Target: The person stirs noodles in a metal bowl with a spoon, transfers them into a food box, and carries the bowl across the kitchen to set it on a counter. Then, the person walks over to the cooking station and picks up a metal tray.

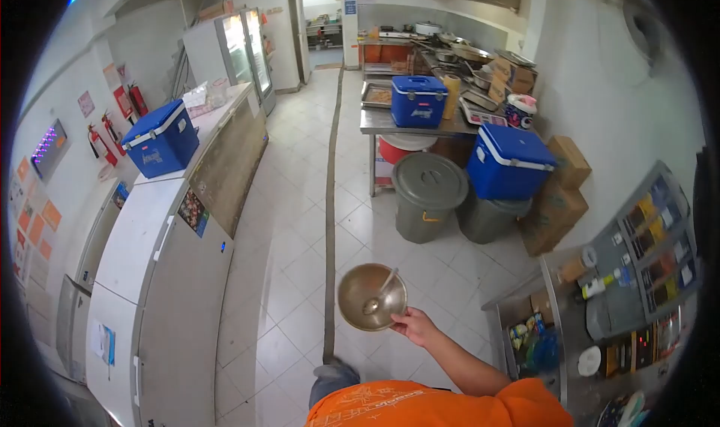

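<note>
A round metal mixing bowl (352, 296) is held out in front of me over the tiled floor. My right hand (412, 326) grips its rim at the lower right, fingers closed on the edge. Inside the bowl lies a metal spoon (388, 280), its handle leaning on the upper right wall and its scoop end near the bottom. Apart from the spoon, I make out nothing else in the bowl. My left hand does not show anywhere in the view.
White chest freezers (169, 239) line the left, with a blue cooler (160, 139) on top. Ahead right stand a grey lidded bin (429, 194), another blue cooler (511, 162), and a steel table (375, 119). Cardboard boxes (555, 213) and a steel counter (576, 337) are at right.
</note>
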`<state>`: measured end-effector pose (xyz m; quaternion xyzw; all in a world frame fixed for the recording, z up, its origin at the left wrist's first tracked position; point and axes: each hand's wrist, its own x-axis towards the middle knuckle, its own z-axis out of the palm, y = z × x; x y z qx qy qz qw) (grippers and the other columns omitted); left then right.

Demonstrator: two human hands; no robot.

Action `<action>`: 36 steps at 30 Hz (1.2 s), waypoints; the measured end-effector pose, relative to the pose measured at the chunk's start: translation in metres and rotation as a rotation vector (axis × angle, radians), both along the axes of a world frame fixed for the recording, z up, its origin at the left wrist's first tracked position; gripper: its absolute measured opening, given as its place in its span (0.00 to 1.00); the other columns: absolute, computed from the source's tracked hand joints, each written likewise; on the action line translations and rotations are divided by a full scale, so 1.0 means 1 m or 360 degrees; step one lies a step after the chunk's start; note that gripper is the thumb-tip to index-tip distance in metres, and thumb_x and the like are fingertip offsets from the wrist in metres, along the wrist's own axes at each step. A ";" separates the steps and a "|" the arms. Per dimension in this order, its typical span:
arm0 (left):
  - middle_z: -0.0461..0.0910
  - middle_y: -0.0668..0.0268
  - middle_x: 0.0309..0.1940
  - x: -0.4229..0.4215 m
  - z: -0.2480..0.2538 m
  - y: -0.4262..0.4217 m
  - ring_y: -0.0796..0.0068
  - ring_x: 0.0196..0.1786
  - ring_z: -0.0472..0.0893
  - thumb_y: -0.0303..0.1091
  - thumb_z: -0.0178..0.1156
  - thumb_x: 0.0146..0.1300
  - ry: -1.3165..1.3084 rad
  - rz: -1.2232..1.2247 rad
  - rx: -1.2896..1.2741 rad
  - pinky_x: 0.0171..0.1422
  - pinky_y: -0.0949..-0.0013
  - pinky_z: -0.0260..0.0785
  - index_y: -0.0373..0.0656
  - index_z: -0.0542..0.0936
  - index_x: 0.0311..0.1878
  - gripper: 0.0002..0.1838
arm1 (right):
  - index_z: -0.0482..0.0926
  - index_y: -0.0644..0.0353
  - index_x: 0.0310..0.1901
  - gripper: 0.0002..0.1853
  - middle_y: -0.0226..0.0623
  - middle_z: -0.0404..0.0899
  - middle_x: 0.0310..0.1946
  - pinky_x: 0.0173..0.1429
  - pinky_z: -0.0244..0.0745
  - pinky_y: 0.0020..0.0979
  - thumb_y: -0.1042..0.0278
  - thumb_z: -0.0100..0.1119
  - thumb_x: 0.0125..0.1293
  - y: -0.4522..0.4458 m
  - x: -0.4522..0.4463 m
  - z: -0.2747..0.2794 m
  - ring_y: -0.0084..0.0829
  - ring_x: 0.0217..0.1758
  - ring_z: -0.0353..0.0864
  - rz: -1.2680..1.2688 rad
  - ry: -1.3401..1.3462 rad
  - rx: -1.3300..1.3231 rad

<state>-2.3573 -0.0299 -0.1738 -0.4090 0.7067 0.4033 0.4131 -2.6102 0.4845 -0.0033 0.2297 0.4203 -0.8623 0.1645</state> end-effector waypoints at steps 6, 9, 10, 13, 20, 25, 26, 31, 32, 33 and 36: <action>0.82 0.66 0.47 -0.135 -0.039 -0.001 0.69 0.44 0.81 0.52 0.60 0.66 0.0065 -0.0015 -0.0059 0.45 0.54 0.74 0.47 0.81 0.45 0.18 | 0.73 0.61 0.41 0.09 0.38 0.79 0.44 0.59 0.79 0.34 0.75 0.64 0.65 -0.049 -0.195 0.003 0.34 0.49 0.82 0.0053 0.0025 -0.0113; 0.82 0.66 0.46 -0.226 -0.074 -0.017 0.69 0.43 0.81 0.52 0.59 0.66 0.0245 -0.0772 -0.0434 0.45 0.54 0.74 0.47 0.81 0.45 0.18 | 0.74 0.62 0.44 0.10 0.39 0.79 0.45 0.59 0.79 0.34 0.74 0.64 0.65 -0.060 -0.263 0.001 0.33 0.49 0.82 0.0038 -0.0012 -0.0113; 0.82 0.65 0.46 -0.269 -0.087 -0.022 0.69 0.43 0.81 0.52 0.59 0.66 0.0319 -0.1220 -0.0731 0.45 0.54 0.74 0.46 0.81 0.45 0.18 | 0.74 0.62 0.46 0.11 0.39 0.79 0.45 0.59 0.79 0.35 0.73 0.64 0.65 -0.060 -0.285 0.004 0.33 0.49 0.81 0.0034 -0.0025 -0.0113; 0.85 0.62 0.41 -0.478 -0.111 -0.037 0.65 0.41 0.83 0.53 0.62 0.63 -0.0404 -0.0362 0.0164 0.47 0.56 0.75 0.46 0.81 0.46 0.20 | 0.76 0.60 0.41 0.06 0.37 0.80 0.43 0.58 0.79 0.37 0.73 0.63 0.66 -0.062 -0.352 0.022 0.32 0.47 0.81 -0.0029 -0.0052 -0.0083; 0.85 0.58 0.34 -0.882 0.023 0.025 0.69 0.36 0.86 0.38 0.61 0.65 0.0968 -0.0471 0.0123 0.38 0.63 0.77 0.39 0.78 0.48 0.14 | 0.74 0.62 0.47 0.10 0.37 0.78 0.45 0.57 0.78 0.35 0.74 0.62 0.66 -0.015 -0.490 -0.002 0.31 0.48 0.80 -0.0312 -0.0105 -0.0010; 0.84 0.59 0.34 -1.019 0.026 0.055 0.71 0.33 0.84 0.32 0.57 0.67 0.1259 -0.0101 0.0278 0.32 0.69 0.75 0.38 0.77 0.47 0.10 | 0.72 0.64 0.51 0.13 0.38 0.77 0.46 0.56 0.79 0.33 0.75 0.61 0.66 0.012 -0.597 -0.032 0.31 0.47 0.80 -0.0467 -0.0132 -0.0025; 0.84 0.60 0.33 -1.035 0.008 0.049 0.72 0.31 0.83 0.31 0.57 0.66 0.1207 -0.0353 0.0079 0.32 0.69 0.74 0.39 0.79 0.45 0.09 | 0.72 0.64 0.51 0.13 0.38 0.77 0.46 0.56 0.79 0.33 0.76 0.61 0.66 0.018 -0.630 -0.034 0.31 0.47 0.80 -0.0497 -0.0168 -0.0015; 0.82 0.64 0.35 -1.056 -0.030 -0.014 0.67 0.35 0.82 0.47 0.59 0.64 0.0171 -0.0467 0.0520 0.35 0.55 0.75 0.44 0.80 0.47 0.17 | 0.72 0.65 0.50 0.13 0.38 0.76 0.47 0.57 0.80 0.34 0.78 0.60 0.66 0.037 -0.810 -0.016 0.32 0.48 0.80 -0.0477 -0.0084 -0.0104; 0.82 0.64 0.35 -1.051 0.019 -0.003 0.67 0.36 0.81 0.46 0.58 0.65 0.0204 -0.0553 0.0307 0.36 0.54 0.75 0.45 0.80 0.46 0.16 | 0.71 0.65 0.49 0.12 0.39 0.76 0.47 0.59 0.80 0.36 0.79 0.60 0.66 0.045 -0.849 -0.031 0.32 0.50 0.79 -0.0451 -0.0022 -0.0107; 0.82 0.64 0.35 -1.055 0.014 -0.008 0.67 0.36 0.81 0.46 0.58 0.65 0.0155 -0.0427 0.0188 0.36 0.54 0.75 0.44 0.80 0.46 0.16 | 0.71 0.65 0.49 0.12 0.39 0.76 0.47 0.59 0.80 0.36 0.79 0.60 0.66 0.049 -0.884 -0.029 0.32 0.50 0.79 -0.0451 -0.0027 -0.0104; 0.82 0.63 0.34 -1.092 0.013 -0.004 0.67 0.37 0.81 0.46 0.58 0.65 0.0102 -0.0176 0.0063 0.37 0.54 0.75 0.44 0.80 0.46 0.16 | 0.71 0.65 0.48 0.12 0.39 0.76 0.47 0.60 0.80 0.36 0.79 0.59 0.66 0.058 -1.007 0.003 0.34 0.53 0.78 -0.0479 -0.0022 0.0026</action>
